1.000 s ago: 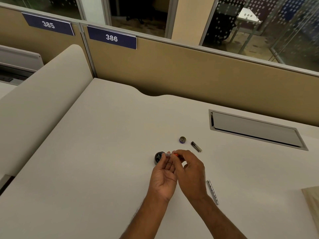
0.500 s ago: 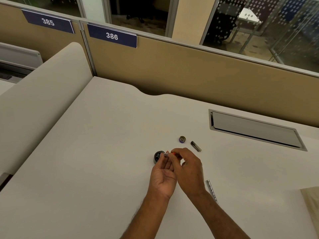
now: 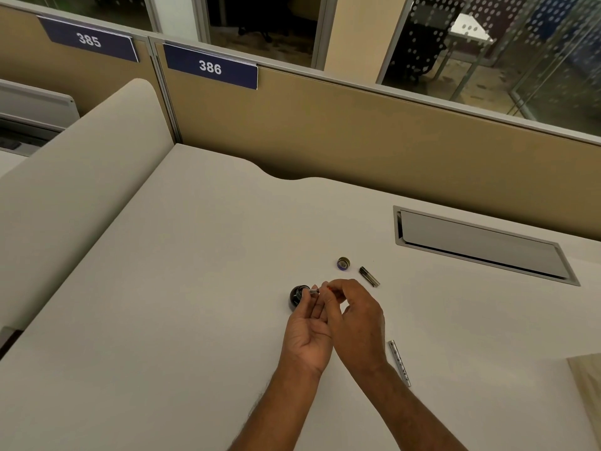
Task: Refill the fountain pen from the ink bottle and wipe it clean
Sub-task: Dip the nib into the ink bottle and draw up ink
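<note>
Both hands meet just above the table, fingertips pinched together on a small pen section with a clear body and an orange-red tip (image 3: 320,290). Left hand (image 3: 309,333) grips the clear end, palm turned up; right hand (image 3: 356,317) closes thumb and forefinger on the orange end. Whether they are twisting or pumping it cannot be told.

Small round dark glass ink bottle (image 3: 297,297) stands open, touching the left fingertips on their far side. Its round metallic cap with a purple inner face (image 3: 343,263) lies well beyond the hands. Short dark pen piece with a metal band (image 3: 369,276) lies just right of that cap. Slim silver perforated metal pen barrel (image 3: 399,362) lies beside the right forearm.

Judgement: bottle opened, pen dismantled; filling under way or about to start. Left to do: finish drawing ink, wipe, reassemble, recap bottle. No clearly identifiable wiping cloth; a pale tan sheet (image 3: 587,382) at the right edge may serve, uncertain.

Pale off-white smooth table (image 3: 201,288), with a recessed grey cable hatch (image 3: 481,245). Tan cubicle partition (image 3: 357,138) behind carries blue number plates, 385 and 386. Glass walls and dim office beyond.
</note>
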The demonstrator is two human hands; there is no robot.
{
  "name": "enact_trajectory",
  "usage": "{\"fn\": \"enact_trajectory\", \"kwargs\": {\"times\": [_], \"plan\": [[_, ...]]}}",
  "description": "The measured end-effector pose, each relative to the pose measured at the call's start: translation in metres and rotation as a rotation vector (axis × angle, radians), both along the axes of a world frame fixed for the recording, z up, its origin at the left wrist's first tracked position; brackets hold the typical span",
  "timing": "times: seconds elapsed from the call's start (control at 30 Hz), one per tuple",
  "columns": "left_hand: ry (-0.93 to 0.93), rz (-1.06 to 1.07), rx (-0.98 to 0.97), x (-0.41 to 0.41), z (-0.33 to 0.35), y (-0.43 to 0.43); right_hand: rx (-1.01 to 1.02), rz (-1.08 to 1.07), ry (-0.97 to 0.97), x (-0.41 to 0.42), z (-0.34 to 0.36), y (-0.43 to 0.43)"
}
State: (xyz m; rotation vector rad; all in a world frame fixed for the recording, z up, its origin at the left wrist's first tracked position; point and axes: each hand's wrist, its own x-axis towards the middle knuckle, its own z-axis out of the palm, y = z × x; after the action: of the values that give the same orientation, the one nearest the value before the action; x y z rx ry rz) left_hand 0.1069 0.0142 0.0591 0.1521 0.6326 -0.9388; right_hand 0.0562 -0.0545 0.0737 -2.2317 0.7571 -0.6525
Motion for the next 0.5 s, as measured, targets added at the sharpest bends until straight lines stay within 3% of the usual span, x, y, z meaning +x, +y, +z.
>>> {"fn": "enact_trajectory", "kwargs": {"times": [0.5], "plan": [[0.007,0.001,0.071,0.0015,-0.0021,-0.0023,-0.068,0.019,0.032,0.0016,0.0044,-0.0013]]}}
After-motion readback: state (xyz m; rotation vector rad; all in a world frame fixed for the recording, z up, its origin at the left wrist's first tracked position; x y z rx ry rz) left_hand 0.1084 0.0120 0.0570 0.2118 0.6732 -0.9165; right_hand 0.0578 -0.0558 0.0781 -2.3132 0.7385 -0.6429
